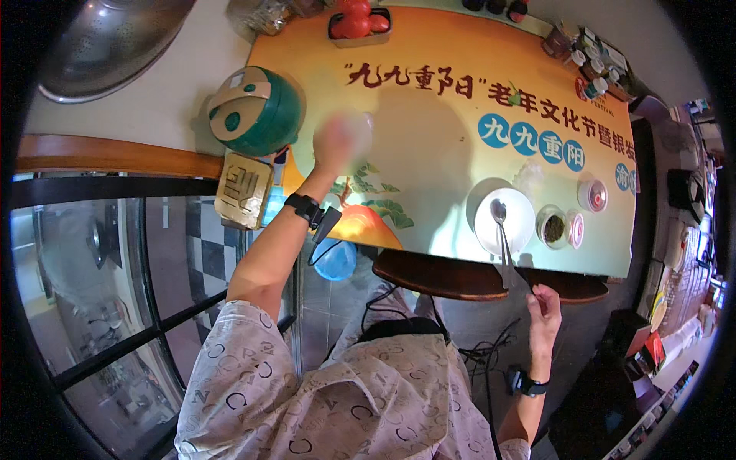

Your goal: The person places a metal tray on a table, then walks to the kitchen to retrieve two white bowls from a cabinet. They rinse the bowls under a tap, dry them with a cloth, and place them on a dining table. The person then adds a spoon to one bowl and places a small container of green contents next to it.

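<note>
My left hand (336, 144) is over the left part of the printed table cover (425, 172), to the right of a green and beige appliance (253, 112). The hand is blurred, with a pale patch at its fingers, so its grip cannot be made out. My right hand (543, 313) hangs just off the table's near edge, fingers curled close together. A thin dark shape meets its fingertips, but whether it is held is unclear. Beyond this hand, a white dish (520, 224) carries a metal spoon (499, 213), with handles jutting past the edge. A glass jar (553, 227) with dark green contents stands beside it.
Two round lids (592, 195) (575, 229) lie near the jar. Tomatoes (353, 26) fill a tray (368, 40) at the back. A gold tin (244, 190) sits at the left corner. Brown wooden seats (437, 276) tuck under the near edge; cables (489, 351) hang by my legs.
</note>
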